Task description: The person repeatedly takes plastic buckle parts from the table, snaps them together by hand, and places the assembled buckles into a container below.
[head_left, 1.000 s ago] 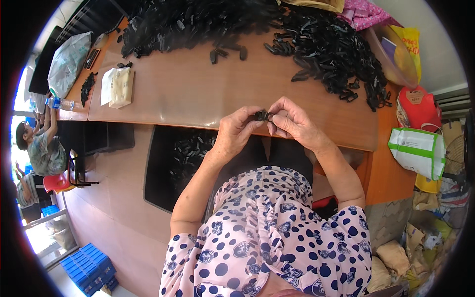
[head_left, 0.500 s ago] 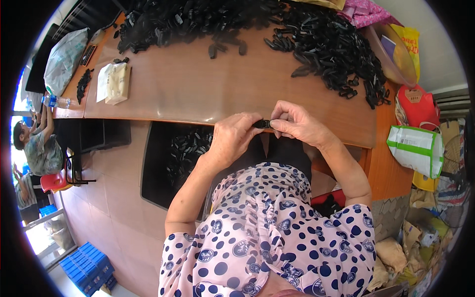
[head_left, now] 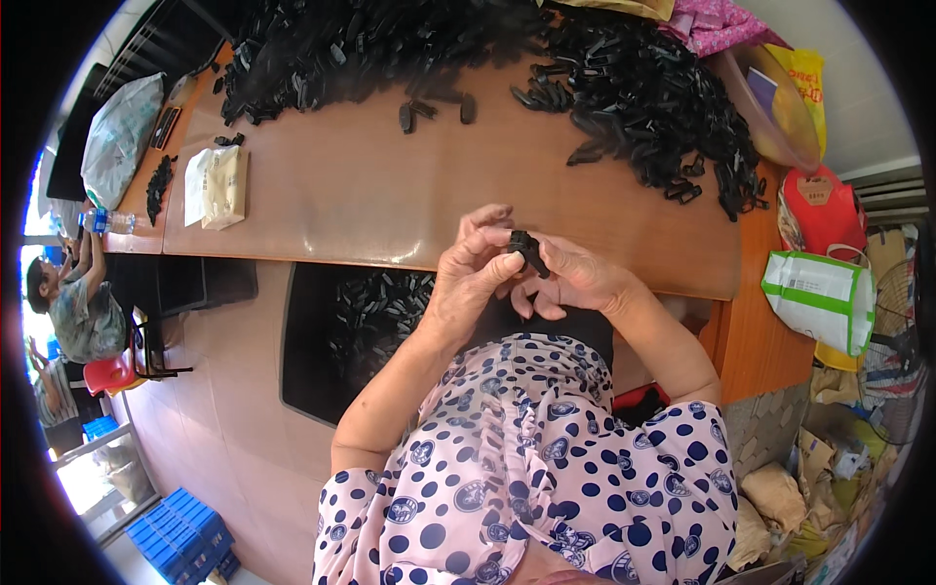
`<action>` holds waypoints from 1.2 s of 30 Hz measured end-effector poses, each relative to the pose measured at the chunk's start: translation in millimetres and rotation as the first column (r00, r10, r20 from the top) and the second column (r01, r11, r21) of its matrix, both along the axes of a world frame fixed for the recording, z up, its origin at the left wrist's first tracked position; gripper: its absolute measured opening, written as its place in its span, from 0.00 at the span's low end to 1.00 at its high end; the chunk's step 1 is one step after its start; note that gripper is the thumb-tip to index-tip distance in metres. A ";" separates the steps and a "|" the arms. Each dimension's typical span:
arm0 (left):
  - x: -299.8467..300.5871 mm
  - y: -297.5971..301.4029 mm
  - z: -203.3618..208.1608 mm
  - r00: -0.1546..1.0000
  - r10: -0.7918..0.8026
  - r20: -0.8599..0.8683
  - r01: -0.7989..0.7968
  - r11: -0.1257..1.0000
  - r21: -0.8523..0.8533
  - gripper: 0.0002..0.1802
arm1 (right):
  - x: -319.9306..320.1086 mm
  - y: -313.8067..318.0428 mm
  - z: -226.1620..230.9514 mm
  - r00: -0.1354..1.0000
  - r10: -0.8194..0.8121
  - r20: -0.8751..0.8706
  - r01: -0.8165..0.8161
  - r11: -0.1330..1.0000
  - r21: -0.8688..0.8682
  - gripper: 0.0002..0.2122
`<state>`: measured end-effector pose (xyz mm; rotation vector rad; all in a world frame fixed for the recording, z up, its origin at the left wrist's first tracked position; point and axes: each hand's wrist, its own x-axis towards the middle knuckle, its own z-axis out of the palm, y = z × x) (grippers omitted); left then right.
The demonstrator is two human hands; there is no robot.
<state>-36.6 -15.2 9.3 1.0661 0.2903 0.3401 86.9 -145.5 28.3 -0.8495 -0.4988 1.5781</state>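
Observation:
Between my two hands is a small black plastic part (head_left: 527, 250), tilted, held just above the front edge of the brown table (head_left: 380, 185). My left hand (head_left: 473, 265) pinches it from the left with the thumb and fingers. From the other side my right hand (head_left: 577, 273) grips it between thumb and forefinger, its other fingers curled below. Fingers cover some of the part, and its exact kind is too small to make out. Two big heaps of similar black parts, a left heap (head_left: 331, 58) and a right heap (head_left: 653, 117), lie on the far side of the table.
Below the table's front edge, a black bin (head_left: 302, 375) holds more black parts. At the left of the table stand a tissue pack (head_left: 224, 190), a plastic bag (head_left: 122, 136) and a water bottle (head_left: 107, 221). A white-green bag (head_left: 819, 297) is at right. Another person (head_left: 83, 307) sits far left.
The black part has turned from lying level to tilted, and my hands have rotated round it. My left fingers have lifted and spread somewhat. The view has shifted slightly.

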 end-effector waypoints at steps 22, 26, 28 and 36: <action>61.0 72.9 -4.6 0.905 0.241 -0.349 -0.187 0.965 0.181 0.09 | 61.4 8.6 -11.6 0.160 0.194 0.968 0.361 0.901 -0.240 0.20; 80.1 159.9 -25.8 0.879 0.465 -0.105 -0.023 0.260 0.965 0.13 | 96.6 11.8 -27.0 -0.292 0.347 0.891 0.468 0.864 -0.184 0.17; 90.5 178.0 -30.2 0.935 0.351 -0.053 0.119 -0.169 0.978 0.13 | 101.5 11.0 -36.7 -0.347 0.317 0.883 0.479 0.869 -0.123 0.14; 82.4 180.4 -32.1 0.910 0.373 -0.180 0.267 -0.197 0.943 0.11 | 98.6 -19.0 -54.6 0.072 -0.294 0.953 0.498 0.839 0.221 0.09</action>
